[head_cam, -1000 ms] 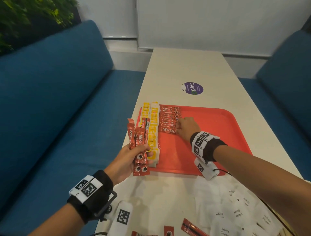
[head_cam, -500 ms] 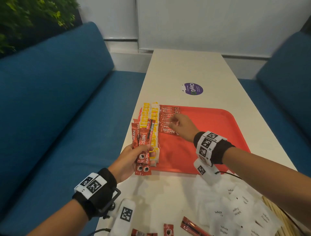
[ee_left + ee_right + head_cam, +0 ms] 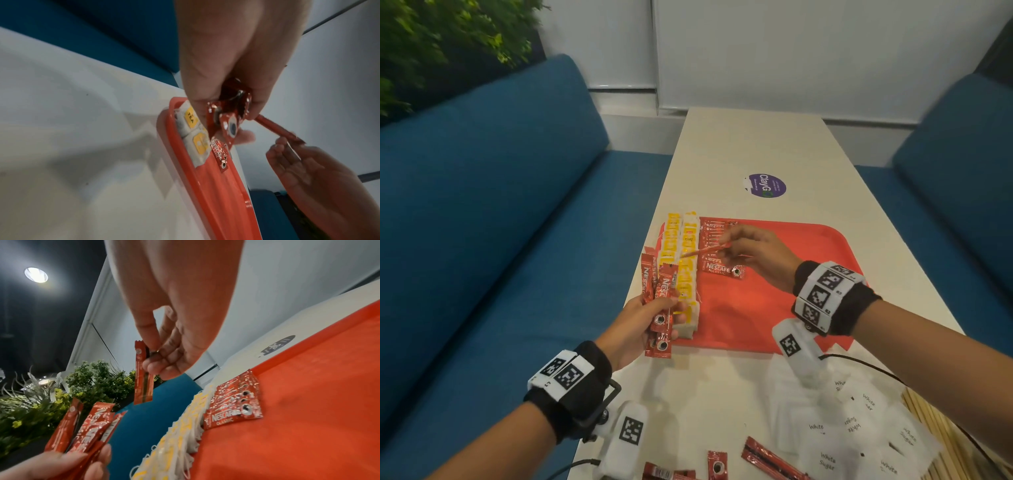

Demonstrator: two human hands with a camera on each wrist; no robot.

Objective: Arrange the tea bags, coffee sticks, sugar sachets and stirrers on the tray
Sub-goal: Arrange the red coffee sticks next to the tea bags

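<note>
A red tray (image 3: 774, 308) lies on the white table. Along its left side run two rows of yellow-and-white tea bags (image 3: 686, 267), with a stack of red coffee sticks (image 3: 719, 269) beside them. My left hand (image 3: 640, 322) grips a fan of several coffee sticks (image 3: 659, 298) at the tray's near left corner; they show in the right wrist view as coffee sticks (image 3: 88, 425). My right hand (image 3: 753, 250) pinches one coffee stick (image 3: 702, 251) by its end above the stack; the stick (image 3: 142, 374) hangs free. White sugar sachets (image 3: 859, 435) lie near me.
Loose coffee sticks (image 3: 767, 457) lie at the table's near edge. Wooden stirrers (image 3: 935, 428) show at the far right. A purple round sticker (image 3: 765, 185) marks the table beyond the tray. Blue sofas (image 3: 482, 240) flank the table on both sides.
My right hand has risen off the stack on the tray and now pinches a single coffee stick, held out from my left hand's bundle. My left hand stays about where it was.
</note>
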